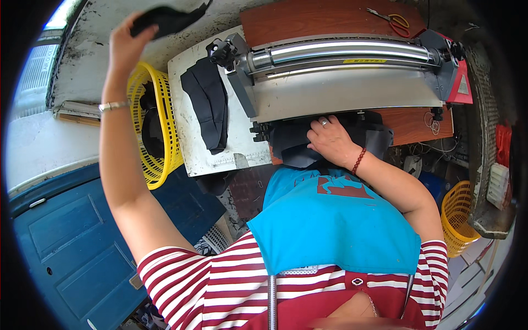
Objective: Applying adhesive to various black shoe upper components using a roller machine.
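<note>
My left hand (pixel 125 47) is raised high at the upper left, gripping a flat black leather piece (pixel 168 19) above a yellow basket (pixel 165 118). My right hand (pixel 330 140) rests on a stack of black leather pieces (pixel 291 146) at the front edge of a grey machine (pixel 341 91) with a shiny metal roller (pixel 346 52). More black pieces (pixel 208 104) lie on the white side board (pixel 190 148) to the left of the machine. Inside the yellow basket are further dark pieces.
Yellow-handled scissors (pixel 397 21) lie on the brown tabletop (pixel 308 16) behind the machine. A second yellow basket (pixel 459 217) stands at the lower right. A blue panelled door (pixel 71 242) lies at the lower left. The machine's red end cover (pixel 461 85) is at the right.
</note>
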{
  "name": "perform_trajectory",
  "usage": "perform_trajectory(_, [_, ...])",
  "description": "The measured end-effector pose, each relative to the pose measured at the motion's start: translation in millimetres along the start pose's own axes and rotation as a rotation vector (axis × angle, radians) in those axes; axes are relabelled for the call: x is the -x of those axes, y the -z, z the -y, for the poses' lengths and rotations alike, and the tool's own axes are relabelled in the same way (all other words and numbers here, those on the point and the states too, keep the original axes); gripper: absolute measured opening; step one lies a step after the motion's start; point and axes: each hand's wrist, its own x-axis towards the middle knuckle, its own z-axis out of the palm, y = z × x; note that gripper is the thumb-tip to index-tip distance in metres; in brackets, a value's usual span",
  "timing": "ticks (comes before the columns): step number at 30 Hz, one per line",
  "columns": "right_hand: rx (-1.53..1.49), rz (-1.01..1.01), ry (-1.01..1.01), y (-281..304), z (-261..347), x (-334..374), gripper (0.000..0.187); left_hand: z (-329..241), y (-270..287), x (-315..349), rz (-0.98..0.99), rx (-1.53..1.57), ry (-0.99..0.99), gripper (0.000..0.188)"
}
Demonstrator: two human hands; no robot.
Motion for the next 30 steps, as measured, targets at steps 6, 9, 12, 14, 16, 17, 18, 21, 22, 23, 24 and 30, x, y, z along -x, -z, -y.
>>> perform_trajectory(6, [-0.150,-0.140,0.037,12,-9,7,0.021,84,-82,201,0.310,-0.223,0.042,0.028])
perform_trajectory(9, [-0.369,-0.233,0.012,27,-16,14,0.020,100,-121,275,0.751,-0.304,0.406,0.025])
perform_trajectory(12, [-0.515,-0.283,-0.081,44,-24,23,0.018,86,-129,304,0.742,-0.319,0.393,0.029])
perform_trajectory(14, [-0.569,-0.262,-0.128,54,-29,29,0.016,60,-124,290,0.830,-0.199,0.400,0.031])
perform_trajectory(16, [-0.856,-0.314,-0.416,62,-32,33,0.016,20,-120,261,0.992,0.129,0.394,0.038])
perform_trajectory(17, [-0.912,-0.326,-0.488,64,-36,33,0.018,-4,-118,244,1.067,0.338,0.388,0.041])
perform_trajectory(18, [-0.944,-0.370,-0.543,67,-39,34,0.020,-30,-119,228,1.044,0.523,0.331,0.038])
perform_trajectory(21, [-0.962,-0.281,-0.645,75,-52,41,0.020,-110,-131,184,0.684,0.871,0.264,0.022])
perform_trajectory(22, [-1.018,-0.266,-0.707,76,-57,42,0.019,-130,-132,168,0.607,0.697,0.177,0.019])
perform_trajectory(23, [-1.071,-0.249,-0.770,76,-61,42,0.017,-147,-139,153,0.492,0.566,0.036,0.019])
perform_trajectory(24, [-1.067,-0.249,-0.775,74,-66,39,0.017,-165,-157,137,0.260,0.535,-0.138,0.024])
perform_trajectory(30, [-1.070,-0.451,-0.765,62,-92,0,0.018,-192,-262,25,0.352,-0.217,-0.191,0.051])
